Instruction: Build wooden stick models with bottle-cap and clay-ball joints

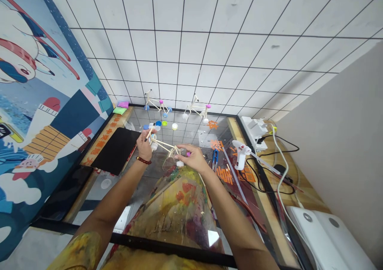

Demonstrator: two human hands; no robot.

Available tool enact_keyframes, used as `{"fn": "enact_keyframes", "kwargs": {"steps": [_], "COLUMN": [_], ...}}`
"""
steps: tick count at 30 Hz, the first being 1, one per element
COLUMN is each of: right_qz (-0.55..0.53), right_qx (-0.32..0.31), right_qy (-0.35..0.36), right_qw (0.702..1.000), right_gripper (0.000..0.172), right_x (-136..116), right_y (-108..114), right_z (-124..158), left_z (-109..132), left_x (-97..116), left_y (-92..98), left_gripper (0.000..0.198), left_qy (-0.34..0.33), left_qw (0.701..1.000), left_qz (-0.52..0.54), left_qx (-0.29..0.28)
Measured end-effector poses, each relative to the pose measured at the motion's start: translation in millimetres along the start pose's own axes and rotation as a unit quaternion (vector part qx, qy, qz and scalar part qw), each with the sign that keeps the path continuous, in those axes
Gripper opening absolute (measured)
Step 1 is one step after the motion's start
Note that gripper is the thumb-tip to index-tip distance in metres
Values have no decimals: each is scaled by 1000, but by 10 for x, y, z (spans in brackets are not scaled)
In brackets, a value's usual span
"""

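My left hand [144, 144] is closed on the front end of a small model bicycle [164, 145] made of wooden sticks and bottle caps, held above the glass table. A dark-tipped stick pokes up from the fingers of this hand. My right hand [191, 156] pinches the rear end of the same model, next to a white cap wheel [180, 163] and a pink cap [188, 154]. A red bead bracelet [144, 161] circles my left wrist.
Two finished stick bicycles [158, 104] [197, 110] stand by the tiled wall. Loose bottle caps [164, 124] lie behind my hands. A black mat [115, 150] is at left. A white glue gun [240, 153], blue scissors [214, 159], cables and a power strip [256, 131] sit at right.
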State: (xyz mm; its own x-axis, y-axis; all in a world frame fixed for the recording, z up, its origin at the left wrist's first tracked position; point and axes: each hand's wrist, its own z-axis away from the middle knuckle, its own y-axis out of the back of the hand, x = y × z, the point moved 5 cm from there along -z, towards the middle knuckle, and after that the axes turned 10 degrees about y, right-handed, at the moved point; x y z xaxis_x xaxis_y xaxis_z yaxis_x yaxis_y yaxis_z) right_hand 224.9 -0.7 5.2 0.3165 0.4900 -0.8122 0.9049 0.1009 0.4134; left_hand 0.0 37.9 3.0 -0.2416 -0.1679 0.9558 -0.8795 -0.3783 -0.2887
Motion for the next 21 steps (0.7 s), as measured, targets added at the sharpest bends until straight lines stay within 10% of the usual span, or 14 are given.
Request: {"fn": "enact_keyframes", "kwargs": {"steps": [17, 21], "right_qz": [-9, 0], "right_qx": [2, 4], "right_qy": [2, 4], "right_qw": [1000, 1000], "right_gripper": [33, 34], "right_x": [12, 37], "right_y": [30, 35], "right_z": [-31, -33], "left_z": [58, 27], "left_x": [90, 175], "left_y": [-107, -122], "left_gripper": [57, 45], "left_qy": [63, 92], "left_qw": [997, 991], "left_qz": [35, 62], "left_qx": [1, -77]}}
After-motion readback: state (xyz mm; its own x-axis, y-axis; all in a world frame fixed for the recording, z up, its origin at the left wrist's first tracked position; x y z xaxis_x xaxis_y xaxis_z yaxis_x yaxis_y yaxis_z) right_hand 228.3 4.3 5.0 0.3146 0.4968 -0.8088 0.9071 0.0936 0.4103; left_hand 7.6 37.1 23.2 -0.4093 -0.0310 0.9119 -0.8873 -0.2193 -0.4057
